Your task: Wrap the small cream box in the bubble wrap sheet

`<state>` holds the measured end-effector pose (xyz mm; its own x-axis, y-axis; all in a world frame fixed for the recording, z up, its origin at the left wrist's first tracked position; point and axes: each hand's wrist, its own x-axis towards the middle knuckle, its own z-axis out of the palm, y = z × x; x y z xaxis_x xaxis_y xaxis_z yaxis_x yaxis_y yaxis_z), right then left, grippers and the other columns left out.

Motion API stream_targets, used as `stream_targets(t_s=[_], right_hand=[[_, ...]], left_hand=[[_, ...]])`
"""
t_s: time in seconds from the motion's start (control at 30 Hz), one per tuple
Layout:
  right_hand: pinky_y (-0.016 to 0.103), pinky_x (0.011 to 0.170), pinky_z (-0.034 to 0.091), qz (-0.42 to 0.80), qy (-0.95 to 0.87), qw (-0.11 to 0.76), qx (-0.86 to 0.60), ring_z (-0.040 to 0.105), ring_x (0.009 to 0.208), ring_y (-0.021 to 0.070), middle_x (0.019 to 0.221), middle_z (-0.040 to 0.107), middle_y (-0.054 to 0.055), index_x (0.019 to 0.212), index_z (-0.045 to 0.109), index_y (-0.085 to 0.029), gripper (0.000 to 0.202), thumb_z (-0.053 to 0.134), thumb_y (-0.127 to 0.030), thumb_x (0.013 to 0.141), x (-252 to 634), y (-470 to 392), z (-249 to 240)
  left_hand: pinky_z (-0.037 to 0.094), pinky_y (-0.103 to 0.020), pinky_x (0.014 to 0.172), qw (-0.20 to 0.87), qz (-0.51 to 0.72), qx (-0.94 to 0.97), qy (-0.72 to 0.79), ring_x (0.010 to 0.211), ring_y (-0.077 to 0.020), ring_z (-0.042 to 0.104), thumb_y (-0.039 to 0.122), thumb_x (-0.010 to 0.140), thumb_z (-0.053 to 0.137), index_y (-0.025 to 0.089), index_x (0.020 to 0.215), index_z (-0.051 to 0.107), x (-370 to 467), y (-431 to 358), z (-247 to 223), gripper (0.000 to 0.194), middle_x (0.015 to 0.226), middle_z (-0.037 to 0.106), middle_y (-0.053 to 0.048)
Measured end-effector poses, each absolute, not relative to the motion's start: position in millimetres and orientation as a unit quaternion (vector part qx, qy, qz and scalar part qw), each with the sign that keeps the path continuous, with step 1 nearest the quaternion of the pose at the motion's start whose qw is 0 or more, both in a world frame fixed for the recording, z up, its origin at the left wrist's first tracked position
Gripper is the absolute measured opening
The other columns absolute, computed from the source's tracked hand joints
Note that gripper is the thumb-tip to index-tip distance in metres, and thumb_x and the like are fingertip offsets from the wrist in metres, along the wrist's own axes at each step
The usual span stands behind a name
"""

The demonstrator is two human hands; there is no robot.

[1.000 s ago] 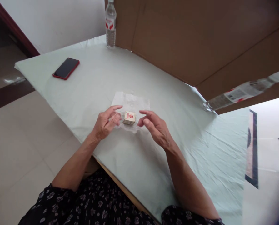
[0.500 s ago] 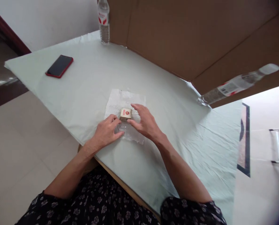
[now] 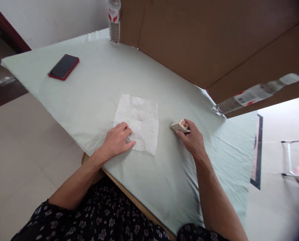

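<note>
A small cream box with a red mark [image 3: 179,125] is between the thumb and fingers of my right hand [image 3: 193,137], to the right of a white sheet of wrap. The box is tilted over the table cloth. The wrap [image 3: 141,115] lies flat, with a crumpled clear part near its lower left edge. My left hand [image 3: 117,140] rests at that edge, its thumb apart from the bent fingers, touching the wrap.
A black phone with a red edge [image 3: 64,67] lies on the pale green cloth [image 3: 94,87] at the left. One clear bottle [image 3: 114,26] stands at the back; another [image 3: 249,96] is at the right, beside a brown cardboard panel [image 3: 189,40].
My right hand has taken hold of the box and moved it right, off the wrap, whose middle now shows. My left hand has stayed almost in place.
</note>
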<state>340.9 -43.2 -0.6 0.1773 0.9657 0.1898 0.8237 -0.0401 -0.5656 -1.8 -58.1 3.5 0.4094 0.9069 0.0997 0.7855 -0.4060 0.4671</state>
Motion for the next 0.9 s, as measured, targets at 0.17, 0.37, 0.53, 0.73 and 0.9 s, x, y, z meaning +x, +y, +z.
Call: stream_targets(t_s=[0.17, 0.37, 0.53, 0.73, 0.9], right_hand=[[0.062, 0.113, 0.039, -0.022, -0.658, 0.358, -0.662, 0.053, 0.135, 0.0358, 0.141, 0.06, 0.018, 0.132, 0.06, -0.022, 0.051, 0.066, -0.048, 0.088, 318.3, -59.3, 3.8], [0.053, 0.108, 0.047, 0.038, -0.804, 0.299, -0.512, 0.059, 0.131, 0.0316, 0.143, 0.062, 0.014, 0.13, 0.062, -0.024, 0.037, 0.061, -0.037, 0.095, 241.5, -65.1, 7.7], [0.053, 0.11, 0.045, 0.083, -0.839, 0.16, -0.513, 0.051, 0.14, 0.0366, 0.15, 0.056, 0.018, 0.137, 0.06, -0.017, 0.05, 0.062, -0.042, 0.094, 215.7, -61.1, -14.2], [0.052, 0.113, 0.042, 0.082, -0.843, 0.136, -0.514, 0.047, 0.143, 0.0358, 0.155, 0.052, 0.018, 0.141, 0.059, -0.015, 0.052, 0.059, -0.043, 0.097, 215.9, -64.4, -17.5], [0.053, 0.114, 0.04, 0.083, -0.842, 0.135, -0.516, 0.046, 0.145, 0.0362, 0.155, 0.052, 0.018, 0.144, 0.057, -0.016, 0.055, 0.059, -0.044, 0.097, 216.0, -63.5, -16.4]], left_hand=[[0.055, -0.038, 0.084, 0.184, 0.143, 0.829, 0.508, 0.101, -0.0274, 0.063, 0.03, 0.081, 0.072, 0.021, 0.101, 0.066, -3.0, -58.7, 9.2, 0.023, 0.116, 0.063, -0.01], [0.056, -0.045, 0.094, 0.188, 0.115, 0.829, 0.514, 0.112, -0.0306, 0.063, 0.028, 0.083, 0.072, 0.019, 0.109, 0.066, -1.4, -60.3, 12.1, 0.028, 0.122, 0.062, -0.012], [0.053, -0.045, 0.102, 0.213, 0.14, 0.837, 0.485, 0.118, -0.0303, 0.061, 0.031, 0.085, 0.071, 0.018, 0.113, 0.067, -11.7, -61.5, 12.8, 0.031, 0.126, 0.062, -0.012], [0.055, -0.041, 0.095, 0.256, 0.101, 0.85, 0.45, 0.105, -0.0261, 0.067, 0.038, 0.094, 0.058, 0.018, 0.119, 0.066, -15.4, -40.2, 43.9, 0.033, 0.111, 0.07, -0.009], [0.042, -0.046, 0.116, 0.156, 0.122, 0.881, 0.43, 0.14, -0.0303, 0.049, 0.025, 0.097, 0.049, 0.016, 0.127, 0.062, 17.9, -4.7, 41.5, 0.035, 0.146, 0.058, -0.015]])
